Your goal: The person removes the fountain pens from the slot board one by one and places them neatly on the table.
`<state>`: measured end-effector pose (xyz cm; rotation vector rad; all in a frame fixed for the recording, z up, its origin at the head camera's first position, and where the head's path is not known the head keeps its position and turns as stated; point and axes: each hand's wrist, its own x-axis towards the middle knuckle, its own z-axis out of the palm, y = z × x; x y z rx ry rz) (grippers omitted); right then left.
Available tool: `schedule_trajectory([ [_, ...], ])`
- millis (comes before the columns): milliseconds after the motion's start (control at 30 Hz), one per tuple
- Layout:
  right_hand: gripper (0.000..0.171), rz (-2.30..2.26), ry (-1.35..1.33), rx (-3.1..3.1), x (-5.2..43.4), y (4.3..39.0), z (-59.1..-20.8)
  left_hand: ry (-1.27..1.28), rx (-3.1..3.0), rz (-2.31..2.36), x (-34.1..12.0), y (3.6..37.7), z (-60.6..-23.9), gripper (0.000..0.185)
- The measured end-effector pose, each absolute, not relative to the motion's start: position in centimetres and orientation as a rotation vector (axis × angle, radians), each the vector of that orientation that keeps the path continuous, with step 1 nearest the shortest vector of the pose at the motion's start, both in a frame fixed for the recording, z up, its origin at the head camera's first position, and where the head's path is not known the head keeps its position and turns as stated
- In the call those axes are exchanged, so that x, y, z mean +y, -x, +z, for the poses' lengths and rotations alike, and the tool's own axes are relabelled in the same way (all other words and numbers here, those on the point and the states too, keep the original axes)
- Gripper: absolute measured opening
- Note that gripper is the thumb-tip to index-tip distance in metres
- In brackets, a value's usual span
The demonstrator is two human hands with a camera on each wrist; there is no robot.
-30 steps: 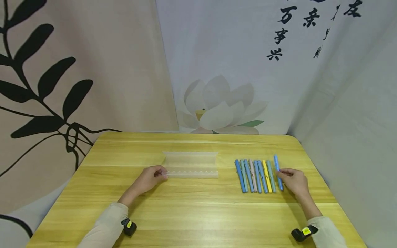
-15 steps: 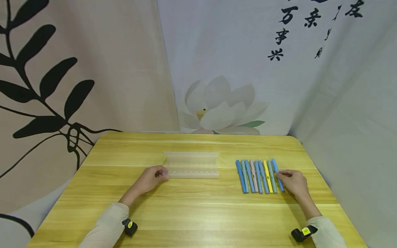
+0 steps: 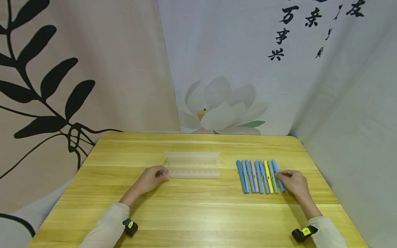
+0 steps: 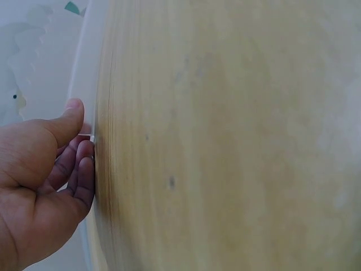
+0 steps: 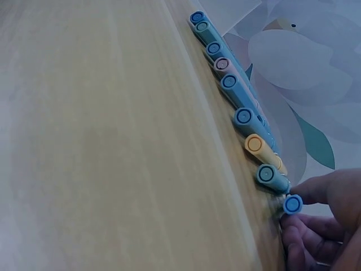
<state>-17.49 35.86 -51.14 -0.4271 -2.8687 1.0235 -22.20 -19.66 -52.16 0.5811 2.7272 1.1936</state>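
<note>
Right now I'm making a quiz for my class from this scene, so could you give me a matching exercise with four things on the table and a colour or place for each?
Column one:
1. pen tray
2. left hand
3. right hand
4. second pen from the right

Column two:
A. holds the blue pen at the right end of the row
B. grey-green
C. clear plastic, near the middle of the table
D. touches the tray's left end

Pairs: 1-C, 2-D, 3-A, 4-B
</note>
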Motion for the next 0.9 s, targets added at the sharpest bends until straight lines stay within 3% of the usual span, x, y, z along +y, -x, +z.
schedule_trajectory([
  [600, 0.049, 1.028, 0.397, -2.888, 35.8, 17.3, -50.6, -0.616, 2.721, 1.209, -19.9, 22.4, -52.3, 0.014],
  [900, 0.046, 1.021, 0.273, -2.771, 33.9, 16.8, -48.2, -0.573, 2.702, 1.232, -20.1, 22.0, -51.8, 0.036],
])
